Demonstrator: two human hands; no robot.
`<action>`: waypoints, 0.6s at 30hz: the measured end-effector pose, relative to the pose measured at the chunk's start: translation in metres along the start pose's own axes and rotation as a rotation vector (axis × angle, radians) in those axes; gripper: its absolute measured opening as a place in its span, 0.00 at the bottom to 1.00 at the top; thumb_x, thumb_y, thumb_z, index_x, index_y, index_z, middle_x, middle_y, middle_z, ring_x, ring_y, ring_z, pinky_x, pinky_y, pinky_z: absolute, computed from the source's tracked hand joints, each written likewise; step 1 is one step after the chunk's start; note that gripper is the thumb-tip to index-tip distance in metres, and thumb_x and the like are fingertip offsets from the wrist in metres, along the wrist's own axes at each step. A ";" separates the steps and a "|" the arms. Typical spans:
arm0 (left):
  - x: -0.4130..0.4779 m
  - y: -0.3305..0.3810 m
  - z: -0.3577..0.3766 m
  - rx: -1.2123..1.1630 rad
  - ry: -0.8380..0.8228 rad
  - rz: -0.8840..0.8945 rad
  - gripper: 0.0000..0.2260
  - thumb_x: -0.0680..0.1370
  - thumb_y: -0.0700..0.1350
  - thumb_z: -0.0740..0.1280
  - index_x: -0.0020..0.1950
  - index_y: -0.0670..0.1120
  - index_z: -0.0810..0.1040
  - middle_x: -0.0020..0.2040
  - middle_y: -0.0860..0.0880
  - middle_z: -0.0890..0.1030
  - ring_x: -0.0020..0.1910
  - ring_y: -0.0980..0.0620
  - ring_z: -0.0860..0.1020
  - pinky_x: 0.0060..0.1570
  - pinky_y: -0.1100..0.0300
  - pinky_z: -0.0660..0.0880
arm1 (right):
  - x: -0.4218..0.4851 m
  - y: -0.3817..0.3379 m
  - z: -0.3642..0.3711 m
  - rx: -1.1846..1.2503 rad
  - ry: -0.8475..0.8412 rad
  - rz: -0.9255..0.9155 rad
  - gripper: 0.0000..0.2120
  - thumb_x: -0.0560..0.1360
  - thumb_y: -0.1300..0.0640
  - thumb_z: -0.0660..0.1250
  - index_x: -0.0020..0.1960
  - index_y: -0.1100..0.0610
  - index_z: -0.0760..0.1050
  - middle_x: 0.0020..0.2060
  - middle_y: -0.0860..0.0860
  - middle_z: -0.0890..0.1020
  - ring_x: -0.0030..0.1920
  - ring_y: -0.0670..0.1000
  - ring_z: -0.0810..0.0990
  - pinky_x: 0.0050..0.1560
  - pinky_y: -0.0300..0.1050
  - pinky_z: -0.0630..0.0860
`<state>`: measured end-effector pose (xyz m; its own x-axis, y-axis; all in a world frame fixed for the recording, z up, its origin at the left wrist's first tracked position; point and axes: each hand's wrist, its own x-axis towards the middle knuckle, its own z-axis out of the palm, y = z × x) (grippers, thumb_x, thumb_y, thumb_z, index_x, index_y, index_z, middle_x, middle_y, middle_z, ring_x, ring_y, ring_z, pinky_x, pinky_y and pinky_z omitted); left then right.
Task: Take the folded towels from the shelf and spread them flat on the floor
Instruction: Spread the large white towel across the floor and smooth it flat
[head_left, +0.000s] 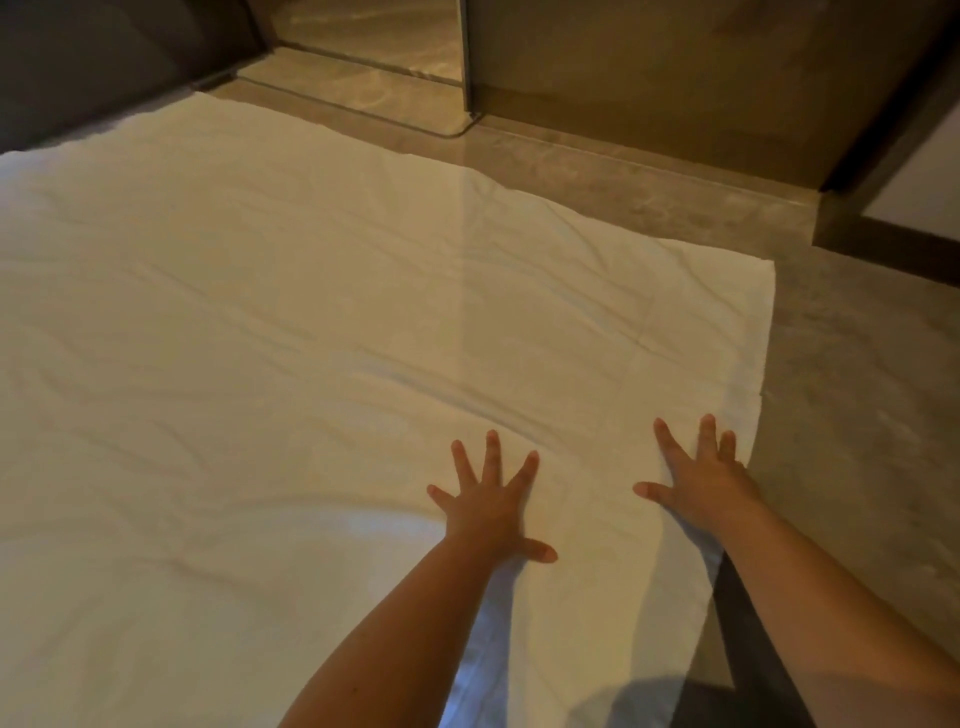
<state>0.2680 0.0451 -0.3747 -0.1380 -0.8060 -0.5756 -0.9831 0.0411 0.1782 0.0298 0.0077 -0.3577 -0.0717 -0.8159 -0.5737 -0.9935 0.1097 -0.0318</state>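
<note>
A large white towel (291, 332) lies spread over the floor and fills most of the view, with shallow creases across it. My left hand (491, 499) rests palm down on the cloth near its lower right part, fingers splayed. My right hand (701, 475) presses flat on the towel close to its right edge, fingers apart. Neither hand grips anything. No shelf or folded towel is in view.
Grey marble floor (841, 374) shows to the right of the towel. A stone threshold and a glass door frame (465, 62) stand at the back. Dark wall panels (104, 57) run along the far left, and a dark frame (883, 156) rises at the right.
</note>
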 end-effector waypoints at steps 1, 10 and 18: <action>-0.002 0.000 0.000 -0.008 0.003 0.007 0.50 0.64 0.67 0.69 0.73 0.62 0.37 0.74 0.47 0.28 0.69 0.33 0.28 0.60 0.23 0.47 | -0.002 -0.003 0.000 -0.010 -0.004 0.011 0.40 0.73 0.34 0.55 0.73 0.44 0.34 0.74 0.61 0.35 0.74 0.66 0.39 0.72 0.61 0.52; -0.061 -0.045 0.016 0.046 0.156 0.164 0.38 0.71 0.67 0.61 0.75 0.57 0.50 0.78 0.48 0.41 0.76 0.45 0.38 0.69 0.35 0.45 | -0.085 -0.078 0.036 0.293 0.251 -0.158 0.34 0.77 0.43 0.58 0.74 0.44 0.41 0.75 0.59 0.39 0.75 0.61 0.39 0.73 0.62 0.50; -0.088 -0.084 0.051 0.181 0.038 0.173 0.44 0.65 0.73 0.60 0.71 0.65 0.36 0.71 0.51 0.24 0.70 0.39 0.26 0.60 0.23 0.49 | -0.132 -0.100 0.114 0.170 -0.023 -0.156 0.52 0.64 0.28 0.61 0.73 0.43 0.32 0.65 0.54 0.22 0.71 0.64 0.28 0.72 0.65 0.48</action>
<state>0.3564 0.1423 -0.3800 -0.3048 -0.7992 -0.5180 -0.9512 0.2828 0.1234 0.1489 0.1688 -0.3725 0.0852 -0.8176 -0.5694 -0.9630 0.0790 -0.2576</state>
